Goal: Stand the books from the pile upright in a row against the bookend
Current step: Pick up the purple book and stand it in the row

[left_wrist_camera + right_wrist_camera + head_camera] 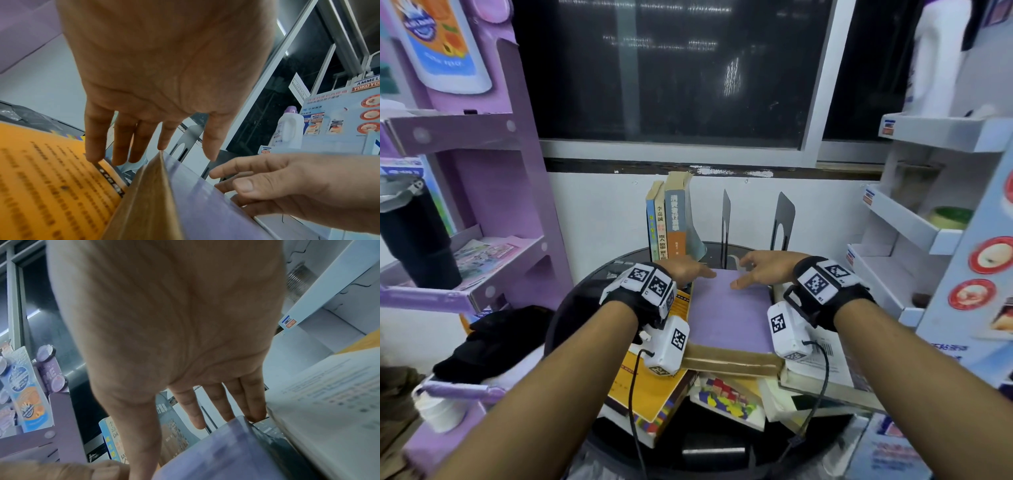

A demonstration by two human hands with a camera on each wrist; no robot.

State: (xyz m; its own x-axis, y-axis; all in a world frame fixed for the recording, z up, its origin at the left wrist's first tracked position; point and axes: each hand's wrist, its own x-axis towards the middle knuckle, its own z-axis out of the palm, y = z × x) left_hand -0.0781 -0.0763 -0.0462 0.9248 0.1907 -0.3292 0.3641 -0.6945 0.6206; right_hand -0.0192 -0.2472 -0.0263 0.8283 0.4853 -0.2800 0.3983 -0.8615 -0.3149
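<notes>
Head view: a round black table (571, 308) fills the centre of the frame, with a loose pile of books on its near half and a short upright row at its far edge.
Purple book (726, 315): lies flat on top of the pile, centre of the frame, its brownish page edges facing the camera.
Left hand (685, 270): at the book's far left corner, fingers straight and spread; in the left wrist view (162, 81) one fingertip touches the corner of the purple cover (205, 203), and the rest reach past it without closing on anything.
Right hand (763, 270): at the book's far right corner, fingers loosely extended, thumb lying on the cover; in the right wrist view (174, 337) the outer fingertips (257, 413) meet the book's far edge (226, 451), not curled round it.
Orange book (650, 387): flat in the pile, lower left of the purple one and partly under it.
Colour-block book (726, 399): flat, lower centre, under the purple book's near edge.
White books (822, 373): flat, lower right of the pile.
Standing row (669, 222): three books upright above the left hand, spines toward the camera; the rightmost one's cover splays out to the right.
Bookends (726, 226): two black metal ones, upright, right of the row and apart from it; the second (784, 222) stands further right.
Purple shelf unit (493, 171): left side of the frame.
White shelf unit (914, 219): right side.
</notes>
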